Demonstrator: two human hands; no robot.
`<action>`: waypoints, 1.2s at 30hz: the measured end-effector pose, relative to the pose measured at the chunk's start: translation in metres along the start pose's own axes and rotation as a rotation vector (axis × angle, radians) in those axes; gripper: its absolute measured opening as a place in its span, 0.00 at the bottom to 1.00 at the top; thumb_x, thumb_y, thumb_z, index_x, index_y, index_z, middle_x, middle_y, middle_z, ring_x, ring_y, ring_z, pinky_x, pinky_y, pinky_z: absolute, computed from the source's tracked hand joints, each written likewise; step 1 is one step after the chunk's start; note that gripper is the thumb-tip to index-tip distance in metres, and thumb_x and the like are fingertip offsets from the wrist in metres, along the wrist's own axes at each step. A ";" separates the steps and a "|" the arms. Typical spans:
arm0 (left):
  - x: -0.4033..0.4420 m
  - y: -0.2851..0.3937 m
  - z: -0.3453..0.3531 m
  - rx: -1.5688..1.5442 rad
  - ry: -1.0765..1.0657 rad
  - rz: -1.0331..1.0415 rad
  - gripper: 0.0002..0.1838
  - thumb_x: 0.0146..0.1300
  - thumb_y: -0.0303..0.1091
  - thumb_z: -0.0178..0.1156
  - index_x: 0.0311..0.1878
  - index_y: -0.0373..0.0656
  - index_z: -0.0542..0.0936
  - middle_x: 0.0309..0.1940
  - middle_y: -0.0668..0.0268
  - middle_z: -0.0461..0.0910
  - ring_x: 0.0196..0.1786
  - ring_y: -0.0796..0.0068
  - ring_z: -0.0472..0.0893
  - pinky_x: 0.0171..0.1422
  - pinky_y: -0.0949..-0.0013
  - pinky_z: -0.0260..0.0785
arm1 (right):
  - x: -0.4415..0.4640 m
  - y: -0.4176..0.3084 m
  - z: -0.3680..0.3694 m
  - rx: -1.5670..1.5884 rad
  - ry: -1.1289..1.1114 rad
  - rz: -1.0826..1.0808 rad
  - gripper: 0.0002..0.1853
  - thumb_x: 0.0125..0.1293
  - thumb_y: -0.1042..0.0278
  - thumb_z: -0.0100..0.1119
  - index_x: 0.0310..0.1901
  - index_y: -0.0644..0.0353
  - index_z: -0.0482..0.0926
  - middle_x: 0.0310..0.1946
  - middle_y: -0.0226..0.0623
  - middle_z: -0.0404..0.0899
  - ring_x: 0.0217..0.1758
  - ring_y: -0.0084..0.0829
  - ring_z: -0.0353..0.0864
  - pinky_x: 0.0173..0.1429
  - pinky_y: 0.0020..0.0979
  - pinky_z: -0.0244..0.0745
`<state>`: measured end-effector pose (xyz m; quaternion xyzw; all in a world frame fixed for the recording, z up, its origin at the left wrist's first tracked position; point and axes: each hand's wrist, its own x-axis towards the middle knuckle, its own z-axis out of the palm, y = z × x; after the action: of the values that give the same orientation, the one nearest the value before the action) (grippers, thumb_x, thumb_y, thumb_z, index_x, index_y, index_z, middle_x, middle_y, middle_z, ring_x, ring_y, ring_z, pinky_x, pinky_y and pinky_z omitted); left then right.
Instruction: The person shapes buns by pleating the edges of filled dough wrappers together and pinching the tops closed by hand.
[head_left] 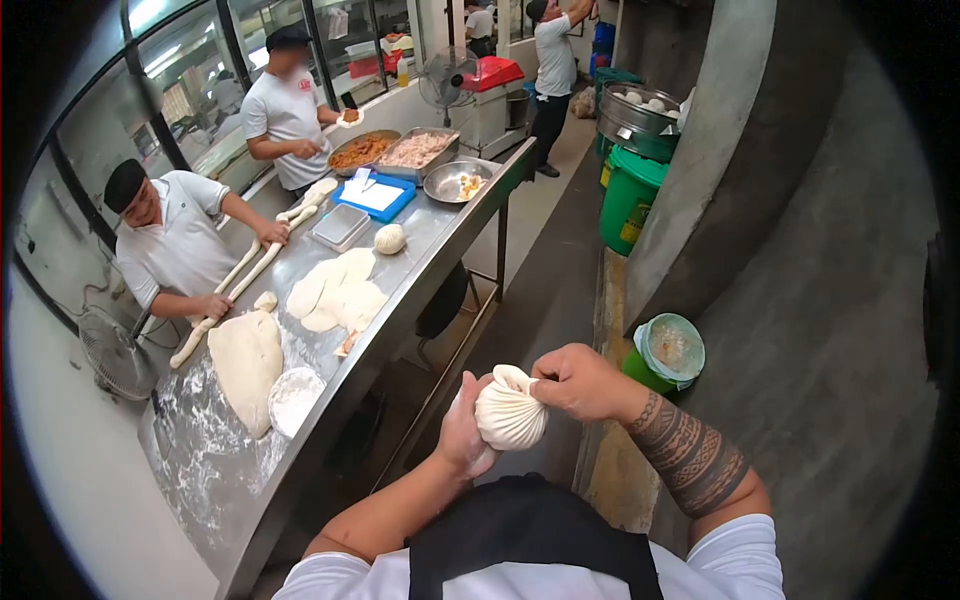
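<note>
A pleated, round stuffed dough bun (pixel 511 418) is held in front of my apron, off the table. My left hand (pixel 464 428) cradles it from the left and below, fingers wrapped around its side. With thumb and fingers closed, my right hand (pixel 582 382) pinches the gathered dough at its upper right edge. Folds fan out from that gathered top, and the filling is hidden inside. To the left on the steel table (pixel 410 262) lie flat dough rounds (pixel 337 291), a large dough slab (pixel 246 362), a bowl of flour (pixel 297 402) and a finished bun (pixel 390 238).
Across the table one co-worker (pixel 180 230) rolls a long dough rope (pixel 255 272); another (pixel 290 120) holds filled dough. Fillings stand in a steel tray (pixel 455 140) and a bowl (pixel 436 186). Green bins (pixel 632 195) and a bucket (pixel 640 368) stand right.
</note>
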<state>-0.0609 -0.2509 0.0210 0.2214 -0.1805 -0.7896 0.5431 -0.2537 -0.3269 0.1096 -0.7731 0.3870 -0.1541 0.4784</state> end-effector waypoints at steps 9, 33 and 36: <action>-0.008 0.012 -0.029 0.051 -0.055 -0.054 0.39 0.79 0.67 0.34 0.66 0.37 0.71 0.59 0.53 0.80 0.61 0.56 0.82 0.67 0.48 0.74 | -0.002 -0.020 0.025 -0.075 0.149 0.020 0.14 0.63 0.61 0.66 0.34 0.67 0.85 0.21 0.39 0.80 0.24 0.25 0.75 0.32 0.34 0.71; -0.022 0.024 -0.023 0.028 -0.066 -0.092 0.38 0.80 0.65 0.36 0.66 0.36 0.71 0.61 0.55 0.79 0.64 0.60 0.80 0.71 0.54 0.73 | -0.011 -0.020 0.046 -0.100 0.173 -0.025 0.13 0.65 0.65 0.63 0.31 0.69 0.81 0.21 0.37 0.74 0.26 0.23 0.73 0.33 0.31 0.70; -0.018 0.021 -0.028 0.037 -0.094 -0.109 0.38 0.80 0.65 0.36 0.66 0.36 0.71 0.60 0.55 0.79 0.64 0.60 0.80 0.70 0.54 0.74 | -0.015 -0.024 0.042 -0.064 0.222 0.014 0.14 0.65 0.64 0.63 0.31 0.70 0.81 0.21 0.37 0.74 0.26 0.23 0.71 0.32 0.32 0.69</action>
<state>-0.0237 -0.2428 0.0112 0.2034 -0.2082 -0.8240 0.4861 -0.2273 -0.2839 0.1113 -0.7634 0.4475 -0.2229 0.4089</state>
